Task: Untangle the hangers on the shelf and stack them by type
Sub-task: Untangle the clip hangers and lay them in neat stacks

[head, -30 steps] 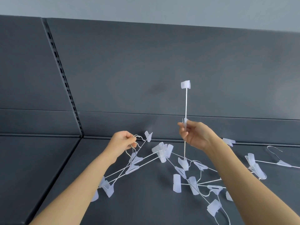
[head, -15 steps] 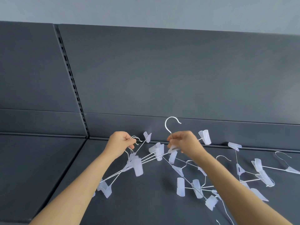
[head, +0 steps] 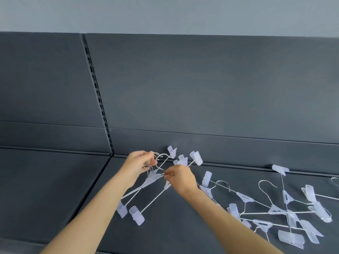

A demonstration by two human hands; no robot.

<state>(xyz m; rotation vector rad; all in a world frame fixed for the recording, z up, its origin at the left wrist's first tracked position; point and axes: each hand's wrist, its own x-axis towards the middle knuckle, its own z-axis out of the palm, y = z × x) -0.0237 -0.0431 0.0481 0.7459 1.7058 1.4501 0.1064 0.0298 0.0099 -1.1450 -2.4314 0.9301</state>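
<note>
My left hand (head: pixel 139 165) is closed around the metal hooks of a bunch of clip hangers (head: pixel 146 182), wire bars with translucent white plastic clips that slope down to the lower left. Right beside it, my right hand (head: pixel 180 177) pinches one more clip hanger (head: pixel 196 158) against that bunch, its bar running from an upper-right clip to a lower-left clip (head: pixel 136 215). A tangled pile of the same clip hangers (head: pixel 275 211) lies on the dark shelf (head: pixel 64 189) to the right, partly hidden behind my right forearm.
The shelf's dark back panel (head: pixel 201 88) rises just behind the hangers. A slotted upright (head: pixel 97 96) divides this bay from the one on the left. A single hanger's hook (head: pixel 335 182) pokes in at the right edge.
My right hand has brought its hanger down from upright and moved it left against the bunch in my left hand. The view has shifted left and down.
</note>
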